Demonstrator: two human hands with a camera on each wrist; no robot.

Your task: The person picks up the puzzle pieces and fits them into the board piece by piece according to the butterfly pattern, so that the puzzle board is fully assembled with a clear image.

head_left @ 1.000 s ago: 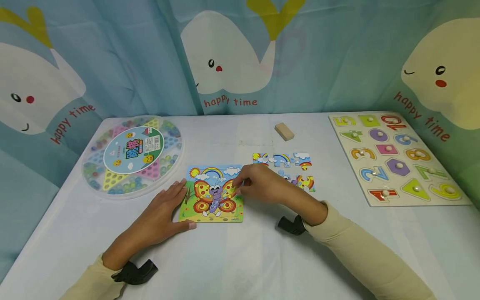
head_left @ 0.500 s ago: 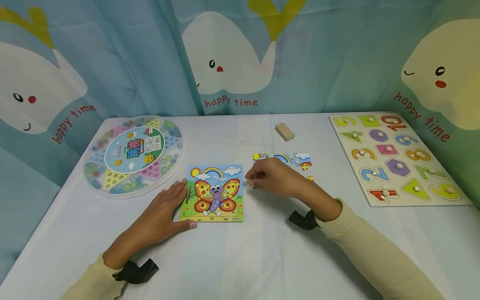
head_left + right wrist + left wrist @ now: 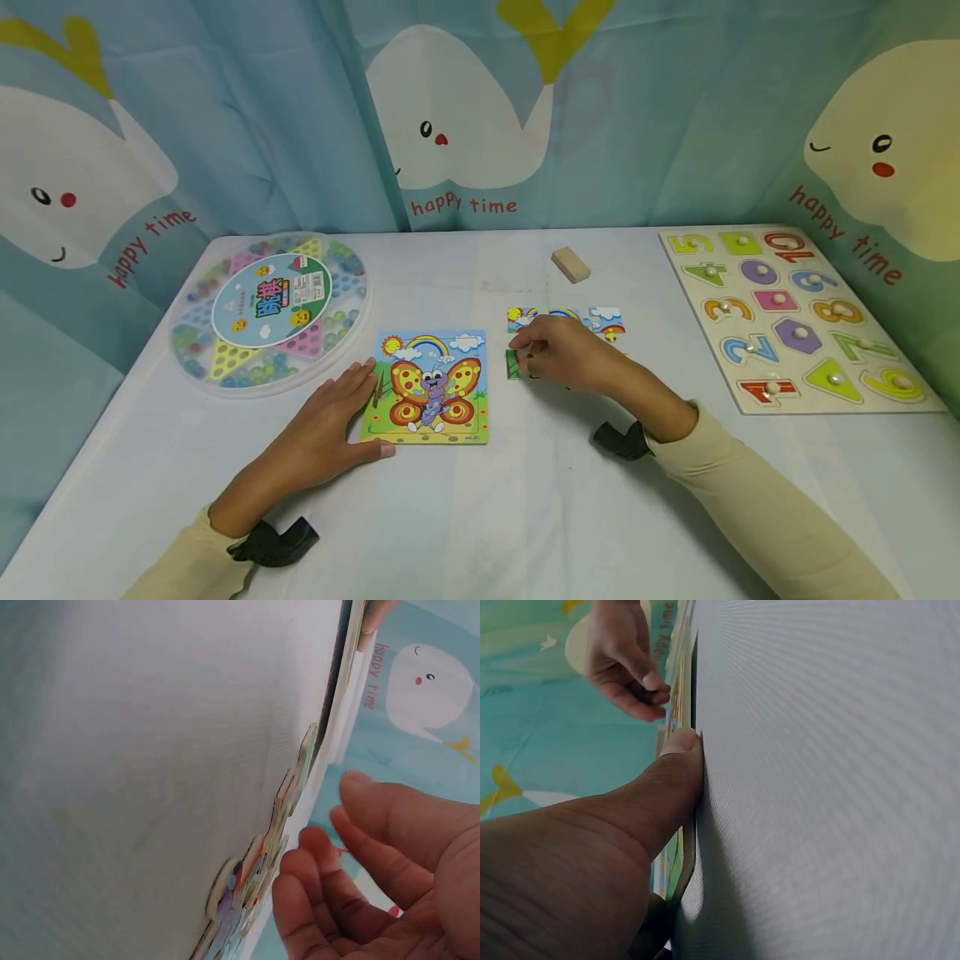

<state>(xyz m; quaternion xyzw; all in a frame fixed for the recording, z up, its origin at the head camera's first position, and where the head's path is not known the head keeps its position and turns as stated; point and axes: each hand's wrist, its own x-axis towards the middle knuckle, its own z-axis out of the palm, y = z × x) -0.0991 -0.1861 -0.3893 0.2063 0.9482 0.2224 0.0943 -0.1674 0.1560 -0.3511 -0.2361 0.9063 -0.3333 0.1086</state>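
Spreading along the glossy butterfly board [image 3: 423, 387], the left hand [image 3: 330, 429] rests extended fingers on its left side and the thumb at its near edge, all on white cloth [image 3: 465, 517]. Right of it, the right hand [image 3: 570, 354], fingers bent, hovers over flat, knobbed puzzle pieces [image 3: 606, 321]. Behind sits a plain, smooth wooden block [image 3: 571, 265]; at left, a round clear plastic case [image 3: 303, 342] of marbles; at right, a number board [image 3: 757, 323] with pegged shapes. Reading now: bold Chinese characters on the case's label, digits up to 10, and red "happy time" across the curtain [image 3: 645, 125].

Over to the left wrist: thumb pressing the board's thin edge, fine weave in the cloth.

And the right wrist: thumb and fingers loosely bent, gripping nothing visible, thin layered pieces just beside them.
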